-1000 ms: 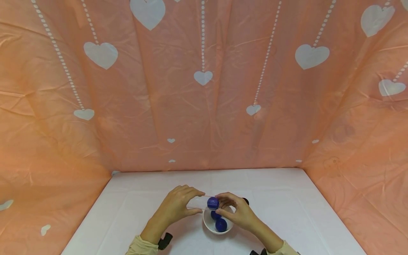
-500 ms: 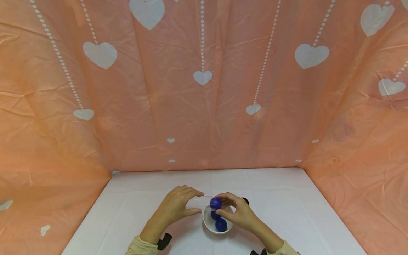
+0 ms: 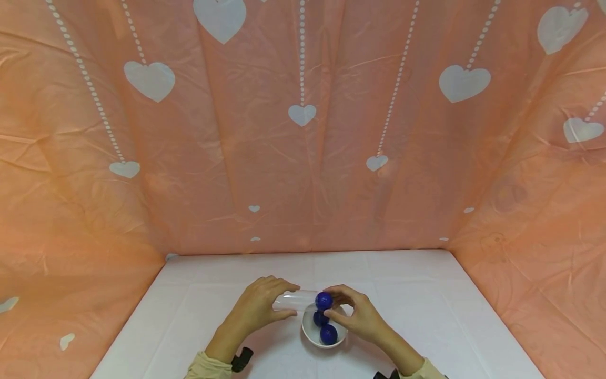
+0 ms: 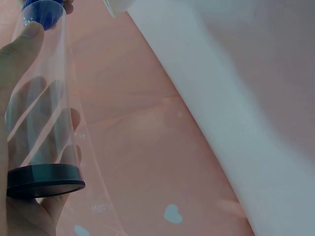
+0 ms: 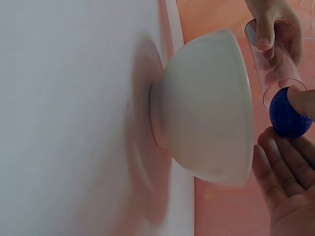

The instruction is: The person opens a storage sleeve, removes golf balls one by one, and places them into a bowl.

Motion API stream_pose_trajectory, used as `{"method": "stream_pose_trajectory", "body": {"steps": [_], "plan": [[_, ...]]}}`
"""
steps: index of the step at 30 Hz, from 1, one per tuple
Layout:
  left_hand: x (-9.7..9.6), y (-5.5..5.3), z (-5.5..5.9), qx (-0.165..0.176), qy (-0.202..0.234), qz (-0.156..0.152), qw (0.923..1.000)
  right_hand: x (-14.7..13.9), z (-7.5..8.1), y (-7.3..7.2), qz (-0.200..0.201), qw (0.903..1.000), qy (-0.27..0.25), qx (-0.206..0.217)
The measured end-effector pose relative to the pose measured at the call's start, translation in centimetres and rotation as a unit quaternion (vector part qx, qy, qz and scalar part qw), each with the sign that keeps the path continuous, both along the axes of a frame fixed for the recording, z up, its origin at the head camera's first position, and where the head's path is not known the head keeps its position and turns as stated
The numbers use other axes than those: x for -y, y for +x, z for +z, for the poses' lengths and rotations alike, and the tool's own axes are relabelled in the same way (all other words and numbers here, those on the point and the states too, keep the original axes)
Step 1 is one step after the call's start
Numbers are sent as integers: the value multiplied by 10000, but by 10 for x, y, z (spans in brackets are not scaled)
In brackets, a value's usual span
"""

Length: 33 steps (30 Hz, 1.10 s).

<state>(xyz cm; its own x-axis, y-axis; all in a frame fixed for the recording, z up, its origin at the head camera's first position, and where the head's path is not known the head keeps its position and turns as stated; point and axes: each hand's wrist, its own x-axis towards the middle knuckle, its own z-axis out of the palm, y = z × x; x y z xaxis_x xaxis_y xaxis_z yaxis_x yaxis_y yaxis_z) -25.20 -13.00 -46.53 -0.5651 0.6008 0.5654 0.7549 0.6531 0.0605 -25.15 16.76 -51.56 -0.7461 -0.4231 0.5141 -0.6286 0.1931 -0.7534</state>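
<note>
My left hand [image 3: 260, 302] grips a clear plastic tube [image 3: 294, 300], held sideways above the table. In the left wrist view a black cap [image 4: 47, 180] closes the tube's near end. At the other, open end is a blue dimpled ball [image 3: 324, 300], which looks like a golf ball. The thumb and fingers of my right hand [image 3: 358, 315] pinch this ball right at the tube's mouth. Beneath it stands a white bowl [image 3: 308, 333] with two more blue balls [image 3: 329, 335] inside. The bowl's outer side [image 5: 206, 108] fills the middle of the right wrist view.
A white cloth covers the table [image 3: 208, 279]. Peach curtains [image 3: 307, 184] printed with white hearts rise at the back and both sides. Dark wrist straps [image 3: 242, 359] show near the sleeves.
The blue ball has slid rightward out of the tube into my right fingers. My left hand and the tube have shifted slightly left. A dark item behind my right hand no longer shows.
</note>
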Motion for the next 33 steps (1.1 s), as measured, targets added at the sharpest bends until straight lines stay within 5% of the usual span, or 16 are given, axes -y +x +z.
{"method": "stream_pose_trajectory", "body": {"steps": [33], "plan": [[5, 0, -7, 56, 270, 3, 9996, -33, -4, 1, -525, 9974, 469, -161]]}}
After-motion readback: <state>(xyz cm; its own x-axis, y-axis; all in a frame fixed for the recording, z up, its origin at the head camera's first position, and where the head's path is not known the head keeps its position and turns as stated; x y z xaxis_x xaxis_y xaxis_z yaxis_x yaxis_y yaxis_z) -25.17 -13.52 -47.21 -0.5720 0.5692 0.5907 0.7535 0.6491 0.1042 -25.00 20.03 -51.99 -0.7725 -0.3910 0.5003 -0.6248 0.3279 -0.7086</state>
